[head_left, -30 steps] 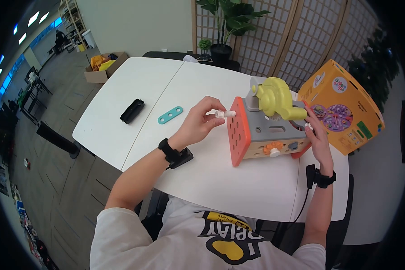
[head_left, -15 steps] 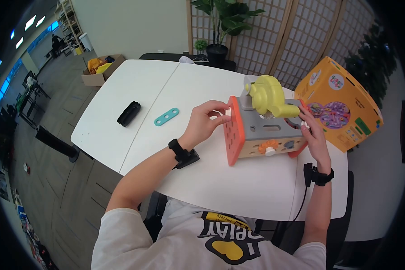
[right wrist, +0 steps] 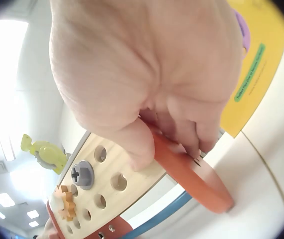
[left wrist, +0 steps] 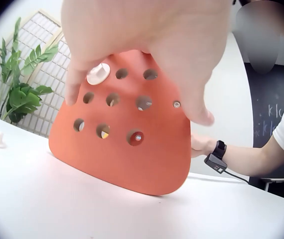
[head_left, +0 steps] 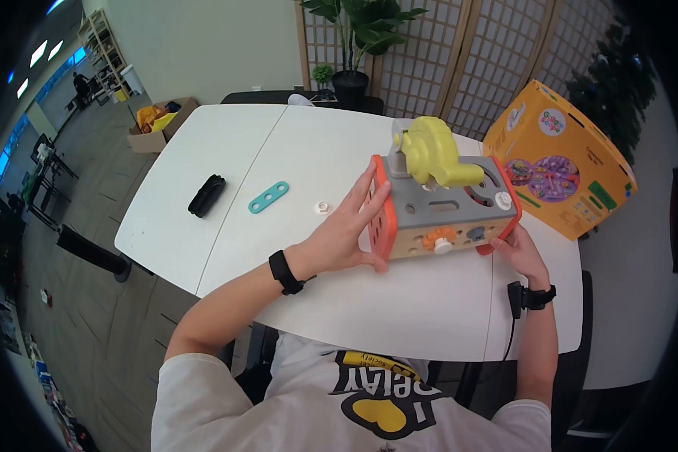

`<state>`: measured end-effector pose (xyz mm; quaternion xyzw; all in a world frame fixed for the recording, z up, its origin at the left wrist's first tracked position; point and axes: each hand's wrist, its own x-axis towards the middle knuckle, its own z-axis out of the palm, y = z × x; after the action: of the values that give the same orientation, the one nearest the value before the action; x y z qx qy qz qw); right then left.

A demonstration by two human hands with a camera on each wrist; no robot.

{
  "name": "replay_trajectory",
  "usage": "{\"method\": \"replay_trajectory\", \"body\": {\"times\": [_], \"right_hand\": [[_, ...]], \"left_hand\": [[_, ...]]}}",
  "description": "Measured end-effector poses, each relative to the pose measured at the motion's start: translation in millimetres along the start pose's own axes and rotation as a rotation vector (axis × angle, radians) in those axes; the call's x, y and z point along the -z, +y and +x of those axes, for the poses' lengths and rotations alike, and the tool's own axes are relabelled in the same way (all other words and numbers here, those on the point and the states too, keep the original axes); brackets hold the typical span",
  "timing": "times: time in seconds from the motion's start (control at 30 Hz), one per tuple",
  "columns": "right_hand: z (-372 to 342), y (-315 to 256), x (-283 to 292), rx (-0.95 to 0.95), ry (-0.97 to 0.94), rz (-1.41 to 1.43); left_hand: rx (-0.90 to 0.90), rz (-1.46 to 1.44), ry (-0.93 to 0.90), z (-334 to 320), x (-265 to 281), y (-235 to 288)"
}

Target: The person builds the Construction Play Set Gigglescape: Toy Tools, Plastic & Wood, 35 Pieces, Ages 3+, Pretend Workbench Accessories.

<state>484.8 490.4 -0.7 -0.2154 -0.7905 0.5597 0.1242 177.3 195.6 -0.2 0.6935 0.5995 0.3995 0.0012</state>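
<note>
Both hands have shifted since the earlier frames: the left hand (head_left: 340, 237), which pinched a white bolt (left wrist: 98, 74) at the side of the toy workbench (head_left: 459, 213), now spreads over its left red panel (left wrist: 122, 162), and the right hand (head_left: 523, 252) has dropped from the top to the near lower part of the right red panel (right wrist: 195, 181). Left thumb and fingers stand wide apart, taking hold of that panel by its opposite edges; right thumb and fingers pinch the other panel between them, their tips partly hidden in the head view. The toy workbench stands on the white table (head_left: 399, 305) toward its right edge, with one yellow-green drill-like piece (head_left: 431, 152) over its grey top. Beyond the table's far left corner, one cardboard box (head_left: 148, 143) holds yellow and orange items (head_left: 153, 119), too small to name. One black case (head_left: 206, 196) lies near the left edge, its inside too dark to read; one orange box (head_left: 580, 139) stands at the far right corner, contents hidden. Eight open holes show in the left red panel, plus one filled by the bolt; the hand covers its upper part. One teal strip (head_left: 268, 197) with three holes and one white nut (head_left: 322, 208) lie between black case and workbench.
</note>
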Motion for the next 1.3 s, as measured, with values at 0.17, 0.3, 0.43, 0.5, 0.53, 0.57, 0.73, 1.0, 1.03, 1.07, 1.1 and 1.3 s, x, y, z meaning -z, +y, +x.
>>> {"method": "replay_trajectory", "body": {"times": [0.17, 0.3, 0.43, 0.5, 0.53, 0.57, 0.73, 1.0, 1.03, 1.07, 1.1, 1.3], "right_hand": [[-5, -11, -11, 0.135, 0.039, -0.054], [-8, -37, -33, 0.177, 0.103, -0.136], [-5, -59, -53, 0.202, 0.282, -0.231], [-1, -65, -61, 0.225, 0.361, -0.240], [0, -69, -63, 0.196, 0.374, -0.270], [1, -75, -63, 0.167, 0.387, -0.301], [18, -78, -54, 0.100, 0.423, -0.262], [16, -86, -49, 0.128, 0.161, 0.081], [16, -84, -50, 0.122, 0.171, 0.097], [17, -81, -50, 0.117, 0.182, 0.113], [18, -79, -51, 0.111, 0.193, 0.131], [19, -73, -58, 0.137, 0.294, 0.158]], "left_hand": [[0.195, -0.313, 0.092, 16, 9, -4], [0.380, -0.383, 0.228, 35, 22, 10], [0.524, -0.268, 0.282, 46, 29, 6], [0.623, -0.267, 0.271, 54, 37, 6], [0.630, -0.246, 0.295, 57, 37, 4], [0.659, -0.265, 0.279, 60, 39, 3], [0.778, -0.329, 0.160, 74, 48, -7], [0.900, -0.492, -0.009, 83, 62, -19], [0.908, -0.491, -0.029, 82, 61, -22], [0.916, -0.490, -0.049, 81, 60, -24], [0.921, -0.487, -0.065, 80, 61, -24], [0.964, -0.524, -0.049, 80, 58, -14]]}}
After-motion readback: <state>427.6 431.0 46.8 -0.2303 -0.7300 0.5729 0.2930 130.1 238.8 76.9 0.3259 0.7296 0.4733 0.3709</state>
